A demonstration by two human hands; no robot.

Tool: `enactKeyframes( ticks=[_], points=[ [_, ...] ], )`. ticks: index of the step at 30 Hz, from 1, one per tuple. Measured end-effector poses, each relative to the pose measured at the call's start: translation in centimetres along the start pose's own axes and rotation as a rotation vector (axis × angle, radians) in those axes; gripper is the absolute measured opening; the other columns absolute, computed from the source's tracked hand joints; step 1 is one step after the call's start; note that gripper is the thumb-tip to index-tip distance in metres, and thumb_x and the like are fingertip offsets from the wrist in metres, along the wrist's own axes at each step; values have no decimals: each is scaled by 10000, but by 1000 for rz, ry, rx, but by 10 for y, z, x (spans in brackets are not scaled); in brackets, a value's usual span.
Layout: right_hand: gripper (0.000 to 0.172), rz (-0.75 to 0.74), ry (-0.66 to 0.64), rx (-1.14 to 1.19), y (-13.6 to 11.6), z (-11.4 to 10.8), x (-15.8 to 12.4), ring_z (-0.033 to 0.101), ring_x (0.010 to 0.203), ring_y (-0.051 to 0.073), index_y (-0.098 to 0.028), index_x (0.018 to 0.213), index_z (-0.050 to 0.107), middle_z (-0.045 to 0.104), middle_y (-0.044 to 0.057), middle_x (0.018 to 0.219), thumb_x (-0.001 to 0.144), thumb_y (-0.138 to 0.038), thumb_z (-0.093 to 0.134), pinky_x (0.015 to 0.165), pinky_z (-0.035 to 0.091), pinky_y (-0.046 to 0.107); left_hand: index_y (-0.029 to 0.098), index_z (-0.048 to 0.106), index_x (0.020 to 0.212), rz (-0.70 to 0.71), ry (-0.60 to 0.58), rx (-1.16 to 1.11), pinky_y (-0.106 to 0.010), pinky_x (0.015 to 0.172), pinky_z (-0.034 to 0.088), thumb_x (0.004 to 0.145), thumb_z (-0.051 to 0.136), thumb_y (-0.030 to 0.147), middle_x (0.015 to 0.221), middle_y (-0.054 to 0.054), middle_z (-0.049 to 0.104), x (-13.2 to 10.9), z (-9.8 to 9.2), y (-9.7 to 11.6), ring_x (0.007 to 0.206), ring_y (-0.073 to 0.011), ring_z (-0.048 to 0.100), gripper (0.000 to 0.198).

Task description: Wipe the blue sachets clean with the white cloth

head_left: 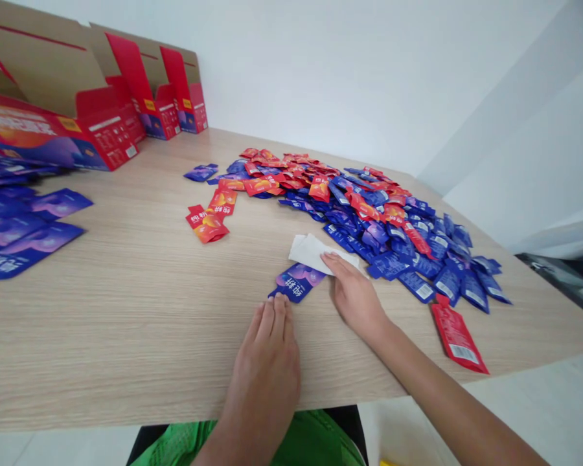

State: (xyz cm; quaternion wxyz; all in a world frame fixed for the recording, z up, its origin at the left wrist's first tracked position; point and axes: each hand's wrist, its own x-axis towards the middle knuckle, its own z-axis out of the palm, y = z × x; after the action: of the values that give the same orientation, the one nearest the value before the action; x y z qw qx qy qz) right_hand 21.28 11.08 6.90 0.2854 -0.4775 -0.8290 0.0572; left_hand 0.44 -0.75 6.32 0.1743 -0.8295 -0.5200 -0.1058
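A small blue and purple pouch point(298, 281) with white lettering lies flat on the table in front of me. My left hand point(267, 349) keeps its fingers together on the pouch's narrow near end, holding it down; its thumb is hidden. A folded white tissue point(311, 252) covers the pouch's far end. My right hand point(354, 291) grips the tissue's right part, fingers closed over it and resting low against the table. Just beyond lies a large heap of blue pouches point(350, 223), with red pouches point(319, 188) mixed in and on top.
Two loose red-orange pouches point(208, 224) lie left of the heap. One red pouch point(459, 336) sits near the front right edge. Overlapping blue pouches point(24, 236) spread at the left. Behind them stand open red cardboard boxes point(111, 129) along the wall.
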Motion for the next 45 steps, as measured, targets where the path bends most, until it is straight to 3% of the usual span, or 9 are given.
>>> enactKeyframes(
  ticks=[7, 13, 16, 20, 27, 30, 35, 41, 45],
  points=[
    [811, -305, -172, 133, -46, 0, -14, 406, 1548, 187, -259, 1612, 450, 558, 59, 1594, 885, 91, 366, 1282, 382, 489, -16, 676, 1294, -35, 3, 22, -461, 1121, 545, 903, 441, 122, 1324, -226, 723, 8, -3, 2, 1236, -321, 691, 476],
    [748, -30, -38, 11, 3, 1, 1, 521, 1474, 261, -195, 1535, 566, 608, 129, 1534, 861, 84, 399, 1250, 416, 562, -35, 603, 1382, -3, -19, 1, -455, 1170, 509, 920, 427, 138, 1476, -244, 615, 2, 2, 0, 1392, -341, 584, 524],
    [722, -49, -33, 30, -10, -5, -5, 520, 1475, 254, -229, 1576, 514, 595, 108, 1551, 919, 47, 392, 1249, 418, 559, -19, 619, 1371, -7, -17, -6, -448, 1170, 509, 912, 425, 143, 1474, -228, 625, 2, 1, 0, 1386, -333, 590, 524],
    [813, -262, -186, 139, -42, -4, -17, 395, 1554, 189, -284, 1627, 423, 526, 34, 1619, 904, 84, 362, 1290, 368, 495, 7, 685, 1290, -32, -40, 1, -461, 1120, 548, 915, 430, 138, 1323, -207, 728, 6, -4, 1, 1256, -322, 680, 472],
    [654, -28, -24, 8, 7, -3, -5, 547, 1451, 287, -150, 1507, 592, 623, 174, 1507, 920, 46, 379, 1230, 433, 587, -64, 557, 1413, -17, -30, 0, -463, 1167, 509, 947, 410, 148, 1478, -262, 608, 2, 3, 1, 1382, -343, 590, 533],
    [654, -63, -16, 36, -8, -8, -9, 531, 1466, 260, -219, 1557, 537, 623, 126, 1519, 969, 17, 375, 1235, 434, 569, -52, 569, 1408, -11, -24, -13, -461, 1174, 502, 946, 402, 149, 1483, -249, 610, 4, 4, 1, 1397, -344, 576, 530],
    [789, -319, -188, 146, -41, -5, -17, 401, 1550, 185, -288, 1628, 419, 556, 43, 1596, 929, 75, 360, 1279, 390, 490, -4, 645, 1341, -40, -69, -44, -480, 1153, 514, 944, 403, 129, 1351, -217, 708, 5, 0, 0, 1277, -322, 661, 483],
    [730, -30, -24, 33, 5, -5, -6, 545, 1454, 255, -249, 1541, 562, 629, 90, 1518, 899, 58, 405, 1244, 428, 557, -52, 500, 1469, -39, -42, -49, -465, 1211, 453, 959, 412, 152, 1536, -263, 554, 0, 3, -1, 1442, -324, 529, 556],
    [710, -124, -61, 81, -20, -9, -13, 507, 1485, 225, -288, 1594, 484, 598, 59, 1553, 960, 19, 397, 1251, 427, 520, -41, 541, 1442, -22, -71, -25, -465, 1201, 467, 951, 401, 154, 1504, -253, 590, 3, 4, 1, 1409, -330, 562, 546]
  ],
)
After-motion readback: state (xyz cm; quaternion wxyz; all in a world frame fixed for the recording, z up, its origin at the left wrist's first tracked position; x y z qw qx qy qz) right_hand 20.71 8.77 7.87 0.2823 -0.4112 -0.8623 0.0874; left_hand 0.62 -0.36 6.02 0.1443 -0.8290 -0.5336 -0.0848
